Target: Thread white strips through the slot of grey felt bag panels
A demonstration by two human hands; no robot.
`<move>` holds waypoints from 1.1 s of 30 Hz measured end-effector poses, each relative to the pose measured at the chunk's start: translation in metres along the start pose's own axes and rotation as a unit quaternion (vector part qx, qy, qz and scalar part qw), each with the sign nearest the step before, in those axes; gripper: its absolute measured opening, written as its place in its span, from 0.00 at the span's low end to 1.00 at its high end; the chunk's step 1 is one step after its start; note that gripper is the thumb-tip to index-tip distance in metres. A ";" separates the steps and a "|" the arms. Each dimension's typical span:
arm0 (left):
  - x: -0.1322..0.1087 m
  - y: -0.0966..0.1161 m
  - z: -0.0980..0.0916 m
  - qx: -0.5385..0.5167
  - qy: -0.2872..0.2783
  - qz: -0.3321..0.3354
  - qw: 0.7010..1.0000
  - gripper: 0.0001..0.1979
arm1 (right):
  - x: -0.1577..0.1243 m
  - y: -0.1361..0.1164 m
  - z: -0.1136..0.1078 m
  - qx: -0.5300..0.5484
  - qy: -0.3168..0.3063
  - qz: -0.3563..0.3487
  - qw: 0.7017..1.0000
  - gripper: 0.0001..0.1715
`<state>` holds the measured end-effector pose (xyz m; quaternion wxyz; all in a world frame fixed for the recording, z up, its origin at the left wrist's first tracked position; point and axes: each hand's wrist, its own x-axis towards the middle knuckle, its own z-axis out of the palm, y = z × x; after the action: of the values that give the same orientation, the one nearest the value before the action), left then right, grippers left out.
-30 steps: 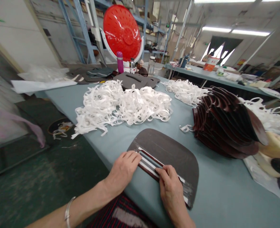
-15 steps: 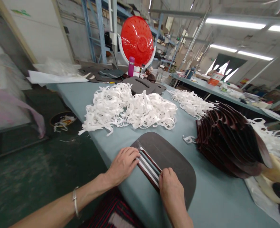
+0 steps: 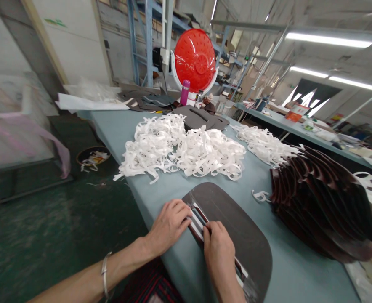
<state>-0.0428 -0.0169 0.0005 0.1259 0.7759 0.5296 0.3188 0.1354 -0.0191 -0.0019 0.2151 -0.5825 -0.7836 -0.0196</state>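
Observation:
A dark brown rounded leather piece [image 3: 236, 223] lies flat at the near edge of the grey-blue table [image 3: 123, 126]. White strips [image 3: 199, 215] run along its left part beside a dark red band. My left hand [image 3: 170, 223] rests on the piece's left edge, fingers bent and pressing down next to the strips. My right hand [image 3: 219, 250] lies over the strips close to the left hand, fingers curled with the tips on a strip. Whether it pinches the strip is hidden by the fingers.
A big heap of white strips [image 3: 182, 147] lies mid-table, a smaller heap [image 3: 264, 143] to the right. A fanned stack of dark brown pieces [image 3: 321, 198] fills the right side. Grey pieces [image 3: 201, 118], a pink bottle [image 3: 184, 91] and a red round basket [image 3: 195, 59] stand at the far end.
My right hand has slid up along the strips toward my left hand, from far apart to nearly touching. The camera has shifted a little, moving the scene rightward.

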 end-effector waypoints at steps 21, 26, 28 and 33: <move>-0.001 0.000 0.003 0.124 -0.017 0.059 0.990 0.13 | -0.115 0.061 -0.048 -0.098 -0.011 -0.158 0.982 0.22; -0.003 -0.002 0.007 0.120 -0.014 0.060 0.991 0.13 | -0.125 0.060 -0.070 -0.016 -0.036 -0.068 0.997 0.13; -0.002 -0.003 0.009 0.123 -0.016 0.060 0.990 0.12 | -0.120 0.056 -0.072 0.036 -0.009 -0.015 0.999 0.10; -0.002 -0.008 0.014 0.133 -0.008 0.068 0.989 0.11 | -0.119 0.055 -0.072 0.118 0.042 0.033 0.992 0.09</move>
<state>-0.0408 -0.0133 -0.0155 0.0041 0.8228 0.5118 0.2471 0.2359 -0.1291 0.0086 0.3156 -0.5771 -0.7511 0.0557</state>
